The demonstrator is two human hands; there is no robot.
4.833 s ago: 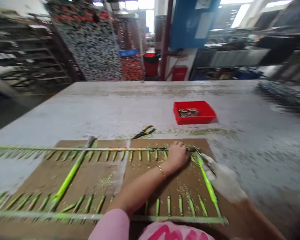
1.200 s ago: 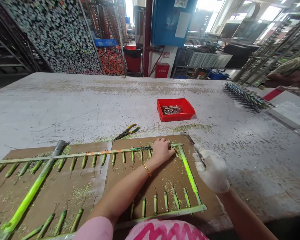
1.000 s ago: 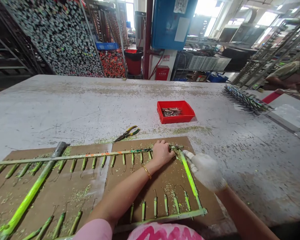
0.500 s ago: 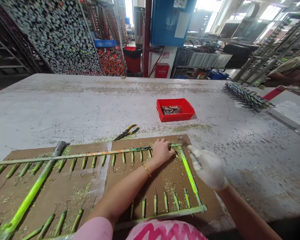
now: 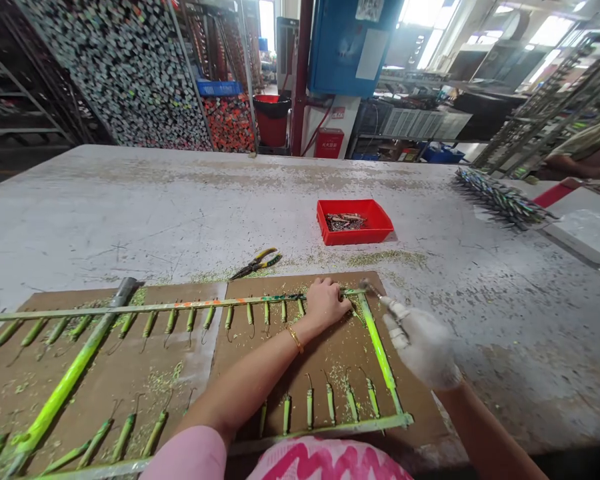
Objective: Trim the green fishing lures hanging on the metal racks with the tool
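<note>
The bare left hand point(image 5: 325, 300) curls its fingers over the far bar of a green-yellow frame point(image 5: 377, 340), close to the right corner. The gloved right hand point(image 5: 423, 347) grasps a metal tool point(image 5: 373, 288), its blurred head at that corner. The frame lies on brown cardboard point(image 5: 330, 350), with green sticks point(image 5: 310, 408) lined along its bars. Pliers point(image 5: 255, 264) lie just beyond on the table point(image 5: 130, 207); farther off sits a red tray point(image 5: 357, 235). Behind, a red box point(image 5: 329, 143) bears pale characters too blurred to read; so are the papers point(image 5: 372, 53) on a blue cabinet point(image 5: 325, 47).
</note>
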